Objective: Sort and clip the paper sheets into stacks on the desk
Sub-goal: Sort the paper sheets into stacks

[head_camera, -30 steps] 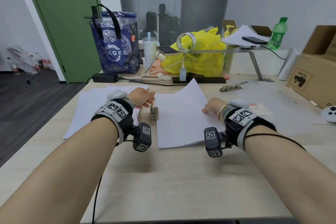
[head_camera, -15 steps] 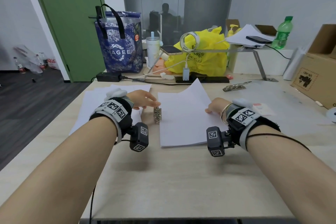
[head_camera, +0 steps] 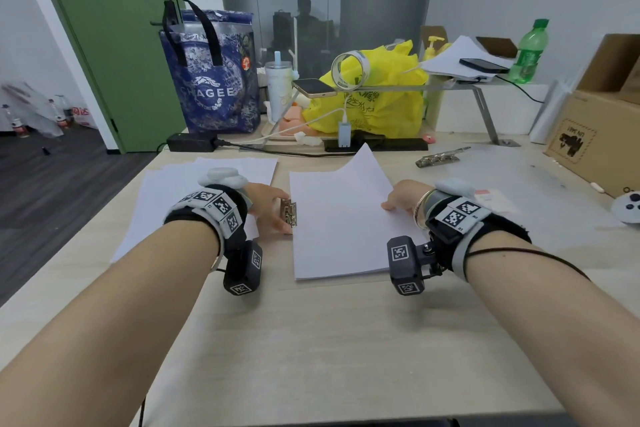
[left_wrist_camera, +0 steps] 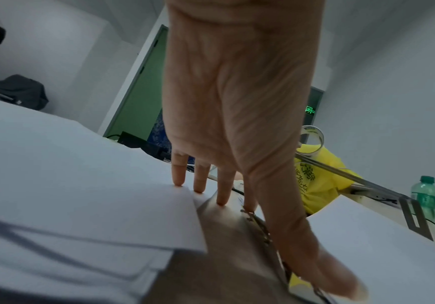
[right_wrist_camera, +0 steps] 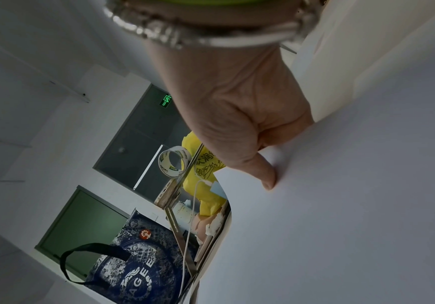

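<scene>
A stack of white sheets (head_camera: 339, 222) lies at the desk's middle, its far right corner curled up. A small metal clip (head_camera: 289, 213) sits at the stack's left edge. My left hand (head_camera: 277, 215) is against it, thumb at its near end and a finger at its far end. In the left wrist view the fingers (left_wrist_camera: 221, 185) are straight with tips on the desk, and the thumb lies along the clip (left_wrist_camera: 263, 232). My right hand (head_camera: 398, 196) holds the stack's right edge, thumb (right_wrist_camera: 267, 176) on top and fingers curled out of sight behind the edge.
Loose white sheets (head_camera: 180, 204) lie spread to the left of my left hand. A second metal clip (head_camera: 438, 160) lies at the back right, a cardboard box (head_camera: 602, 135) and a white controller (head_camera: 628, 208) at the far right. Bags, a power strip (head_camera: 377, 145) and a metal shelf (head_camera: 450, 88) line the back.
My left hand has brought the clip right up against the stack's left edge. My right hand has stayed on the right edge.
</scene>
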Action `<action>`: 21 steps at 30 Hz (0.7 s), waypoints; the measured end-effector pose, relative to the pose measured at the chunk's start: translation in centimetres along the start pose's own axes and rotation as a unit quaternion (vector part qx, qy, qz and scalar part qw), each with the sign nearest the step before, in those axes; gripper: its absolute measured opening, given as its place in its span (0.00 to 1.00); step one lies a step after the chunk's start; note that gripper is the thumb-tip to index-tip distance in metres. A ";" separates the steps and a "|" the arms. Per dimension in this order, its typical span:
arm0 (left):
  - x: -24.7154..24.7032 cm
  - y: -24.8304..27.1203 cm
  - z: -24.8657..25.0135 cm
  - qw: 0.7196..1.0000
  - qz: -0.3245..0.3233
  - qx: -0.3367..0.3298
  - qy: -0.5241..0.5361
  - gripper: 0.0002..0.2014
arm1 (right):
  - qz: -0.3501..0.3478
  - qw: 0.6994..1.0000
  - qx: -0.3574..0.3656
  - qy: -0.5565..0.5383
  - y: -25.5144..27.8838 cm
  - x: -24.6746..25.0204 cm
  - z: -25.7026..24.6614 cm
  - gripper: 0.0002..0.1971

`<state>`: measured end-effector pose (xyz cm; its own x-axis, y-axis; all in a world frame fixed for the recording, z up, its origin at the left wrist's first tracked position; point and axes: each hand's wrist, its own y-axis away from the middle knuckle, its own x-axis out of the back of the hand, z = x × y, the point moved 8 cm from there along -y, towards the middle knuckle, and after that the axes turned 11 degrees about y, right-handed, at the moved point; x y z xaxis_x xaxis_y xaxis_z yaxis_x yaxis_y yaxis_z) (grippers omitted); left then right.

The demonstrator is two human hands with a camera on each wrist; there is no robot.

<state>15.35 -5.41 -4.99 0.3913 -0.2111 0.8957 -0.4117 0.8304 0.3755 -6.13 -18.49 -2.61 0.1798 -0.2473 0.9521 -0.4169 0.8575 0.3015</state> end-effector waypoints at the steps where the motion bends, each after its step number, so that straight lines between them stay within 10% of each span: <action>1: 0.0 0.0 0.1 1.000 -0.003 -0.001 -0.003 0.41 | 0.004 1.000 0.001 -0.011 0.1 0.0 0.1 0.23; 21: 0.1 0.7 -0.6 0.996 0.072 0.000 0.059 0.58 | 0.080 0.990 -0.055 -0.103 -0.7 0.1 0.3 0.27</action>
<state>15.57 -4.56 -4.75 0.4227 -0.0269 0.9059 -0.4706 0.8477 0.2448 -6.14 -19.26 -2.71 -0.0708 -0.1811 0.9809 -0.3237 0.9343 0.1491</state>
